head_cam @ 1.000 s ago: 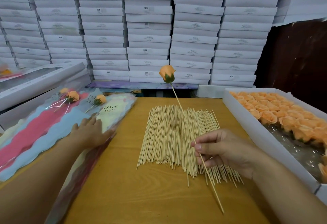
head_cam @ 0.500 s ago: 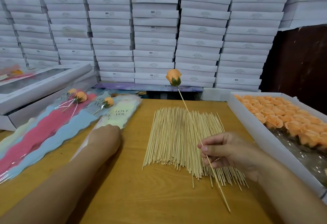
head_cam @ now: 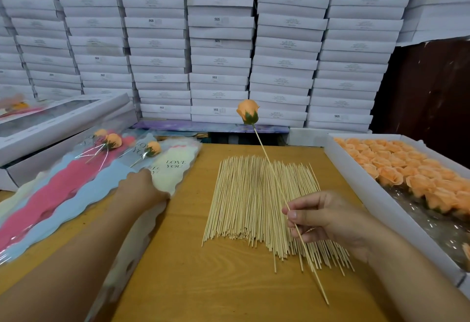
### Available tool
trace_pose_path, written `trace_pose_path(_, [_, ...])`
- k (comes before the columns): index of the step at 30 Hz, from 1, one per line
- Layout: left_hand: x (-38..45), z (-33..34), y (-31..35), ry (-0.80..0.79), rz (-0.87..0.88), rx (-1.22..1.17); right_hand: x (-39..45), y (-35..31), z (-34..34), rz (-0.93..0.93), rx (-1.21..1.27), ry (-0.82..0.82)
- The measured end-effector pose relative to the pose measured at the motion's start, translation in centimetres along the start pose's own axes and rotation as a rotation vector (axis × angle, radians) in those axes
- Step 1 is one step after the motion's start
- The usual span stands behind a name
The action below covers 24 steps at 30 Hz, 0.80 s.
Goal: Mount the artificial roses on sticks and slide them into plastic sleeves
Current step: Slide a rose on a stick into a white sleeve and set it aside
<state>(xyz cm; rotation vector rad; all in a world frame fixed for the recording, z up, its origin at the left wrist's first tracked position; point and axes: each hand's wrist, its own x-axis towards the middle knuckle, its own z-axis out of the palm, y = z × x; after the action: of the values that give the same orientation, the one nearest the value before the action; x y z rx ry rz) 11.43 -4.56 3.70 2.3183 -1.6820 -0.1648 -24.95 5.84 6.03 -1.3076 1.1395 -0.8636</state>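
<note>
My right hand (head_cam: 328, 217) pinches a thin wooden stick (head_cam: 269, 161) with an orange artificial rose (head_cam: 248, 112) mounted on its top. The stick leans up and away over the pile of loose sticks (head_cam: 244, 202) on the table. My left hand (head_cam: 141, 189) rests on a pale "LOVE YOU" plastic sleeve (head_cam: 175, 169), with its fingers curled down onto it and their tips hidden. Left of that lie pink and blue sleeves (head_cam: 63, 194). Sleeved roses (head_cam: 113, 141) lie on top of them.
A white tray (head_cam: 356, 176) of several orange rose heads (head_cam: 407, 166) runs along the right table edge. Flat white boxes (head_cam: 61, 123) sit at the left, and stacked white boxes (head_cam: 218, 42) wall off the back. Bare wooden table (head_cam: 203, 283) shows in front of the stick pile.
My left hand went from lying flat on the sleeves to curling its fingers on the pale sleeve. My right hand keeps the rose stick in about the same place.
</note>
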Motion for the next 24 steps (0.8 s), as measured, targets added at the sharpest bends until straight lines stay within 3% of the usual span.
trace_pose_path(13, [0.5, -0.6, 0.6, -0.100, -0.067, -0.613, 0.1, 0.2, -0.1, -0.009, 0.002, -0.012])
trace_pose_path(21, [-1.4, -1.5, 3.9, -0.162, 0.077, -0.826, 0.3, 0.1, 0.0, 0.006, 0.045, 0.002])
trace_pose_path(24, [-3.2, -1.8, 6.1, -0.286, 0.076, -1.005, 0.2, -0.1, 0.1, 0.006, 0.066, 0.004])
